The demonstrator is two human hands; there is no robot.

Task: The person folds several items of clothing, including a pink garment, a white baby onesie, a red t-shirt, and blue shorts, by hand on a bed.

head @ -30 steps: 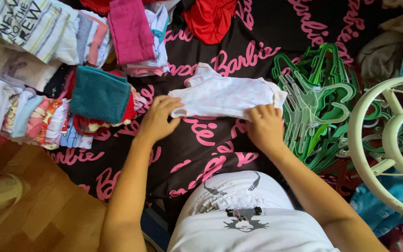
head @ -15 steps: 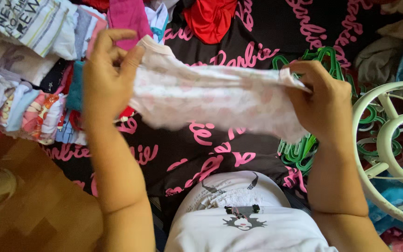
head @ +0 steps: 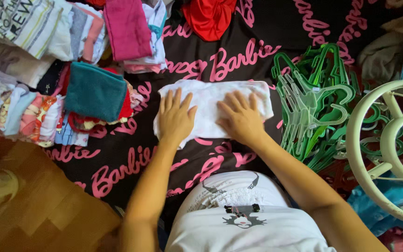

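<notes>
Free room: black blanket (head: pixel 117 158) bare toward its near edge, left of the left hand (head: pixel 175 119); bare strip beyond the white garment (head: pixel 210 100). Obstacles: stacks of folded clothes (head: pixel 47 70) along the left edge; red garment (head: pixel 208 16) at the far edge; green hangers (head: pixel 311 102) just right of the right hand (head: pixel 241 119); white round rack (head: pixel 388 149) at the right edge.

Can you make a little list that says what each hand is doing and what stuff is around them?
left hand: flat on the white cloth, fingers spread
right hand: flat on the same cloth
white cloth: folded, lying on the black and pink blanket
left side: piles of folded clothes, a teal one on top
right side: heap of green hangers, a white round rack
top: red garment
</notes>
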